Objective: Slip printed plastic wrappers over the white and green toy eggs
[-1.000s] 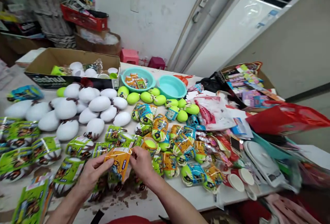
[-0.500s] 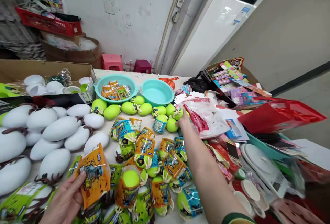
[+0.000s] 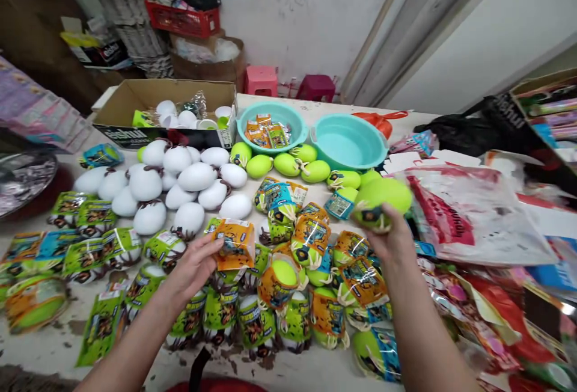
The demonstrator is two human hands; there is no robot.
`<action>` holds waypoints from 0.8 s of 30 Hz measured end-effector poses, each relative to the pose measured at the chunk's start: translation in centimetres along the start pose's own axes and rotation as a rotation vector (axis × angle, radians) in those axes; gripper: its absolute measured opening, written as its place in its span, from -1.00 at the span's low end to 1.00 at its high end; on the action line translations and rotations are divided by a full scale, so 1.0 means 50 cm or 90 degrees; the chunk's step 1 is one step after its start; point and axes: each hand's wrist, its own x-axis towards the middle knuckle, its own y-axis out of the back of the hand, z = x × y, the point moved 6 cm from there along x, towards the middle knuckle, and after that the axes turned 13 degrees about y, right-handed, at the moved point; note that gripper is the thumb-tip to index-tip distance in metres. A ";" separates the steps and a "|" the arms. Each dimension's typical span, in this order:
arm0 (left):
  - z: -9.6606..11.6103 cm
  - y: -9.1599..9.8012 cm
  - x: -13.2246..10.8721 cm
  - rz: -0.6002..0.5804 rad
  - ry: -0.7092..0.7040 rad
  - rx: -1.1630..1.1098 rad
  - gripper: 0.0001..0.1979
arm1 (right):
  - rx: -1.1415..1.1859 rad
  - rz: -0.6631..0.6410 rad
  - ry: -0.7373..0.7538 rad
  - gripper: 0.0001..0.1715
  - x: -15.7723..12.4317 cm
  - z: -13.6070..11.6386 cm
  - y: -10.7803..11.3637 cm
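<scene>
My left hand (image 3: pixel 201 263) pinches an orange printed packet (image 3: pixel 236 243) by its left side, above the pile of wrapped eggs. On the right, my right hand (image 3: pixel 390 237) holds a lime green egg (image 3: pixel 384 195) with a dark patch and pale strings at its lower end. Several eggs in orange, blue and green wrappers (image 3: pixel 311 238) lie between and below my hands. A heap of white eggs (image 3: pixel 197 177) with brown strings rests to the left. Bare green eggs (image 3: pixel 286 165) line the front of two teal basins.
One teal basin (image 3: pixel 271 104) holds small packets; the other teal basin (image 3: pixel 349 163) stands beside it. An open cardboard box (image 3: pixel 169 88) is behind the white eggs. A plastic bag (image 3: pixel 478 217) and cluttered packaging cover the right side. A metal bowl (image 3: pixel 53 190) sits far left.
My right hand has lifted a green egg from the row near the basins and drawn it closer. The orange packet stays in my left hand. The view has turned left.
</scene>
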 end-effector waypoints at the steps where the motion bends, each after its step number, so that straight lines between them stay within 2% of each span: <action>1: 0.002 -0.007 -0.008 -0.022 0.009 0.021 -0.74 | -0.021 -0.072 -0.062 -0.24 -0.073 0.013 -0.011; 4: 0.002 -0.034 -0.037 -0.088 0.049 0.084 -0.70 | -0.074 -0.342 -0.268 -0.10 -0.298 0.051 -0.058; 6: -0.003 -0.051 -0.059 -0.126 0.084 0.144 -0.69 | -0.094 -0.485 -0.332 -0.03 -0.402 0.061 -0.089; 8: -0.011 -0.062 -0.080 -0.158 0.116 0.218 -0.67 | -0.144 -0.576 -0.344 0.02 -0.454 0.064 -0.111; 10: -0.016 -0.065 -0.099 -0.181 0.128 0.286 -0.66 | -0.220 -0.626 -0.327 0.09 -0.472 0.065 -0.125; 12: -0.020 -0.065 -0.114 -0.202 0.133 0.331 -0.65 | -0.282 -0.660 -0.298 0.19 -0.479 0.067 -0.139; 14: -0.020 -0.066 -0.130 -0.233 0.131 0.383 -0.65 | -0.281 -0.683 -0.282 0.26 -0.495 0.072 -0.160; 17: -0.007 -0.059 -0.155 -0.245 0.074 0.523 -0.68 | -0.133 -0.705 -0.356 0.15 -0.544 0.088 -0.197; 19: 0.020 -0.035 -0.171 -0.158 -0.043 0.580 -0.67 | -0.040 -0.672 -0.401 0.03 -0.575 0.095 -0.214; 21: 0.045 0.010 -0.192 -0.018 -0.167 0.535 -0.58 | -0.009 -0.606 -0.400 -0.02 -0.600 0.100 -0.219; 22: 0.044 0.036 -0.203 0.029 -0.187 0.485 -0.52 | -0.009 -0.573 -0.390 -0.02 -0.612 0.102 -0.217; 23: 0.029 0.059 -0.210 0.044 -0.162 0.432 -0.45 | -0.012 -0.548 -0.386 -0.03 -0.627 0.105 -0.213; 24: 0.003 0.076 -0.214 0.025 -0.098 0.385 -0.40 | -0.013 -0.529 -0.388 -0.04 -0.643 0.108 -0.209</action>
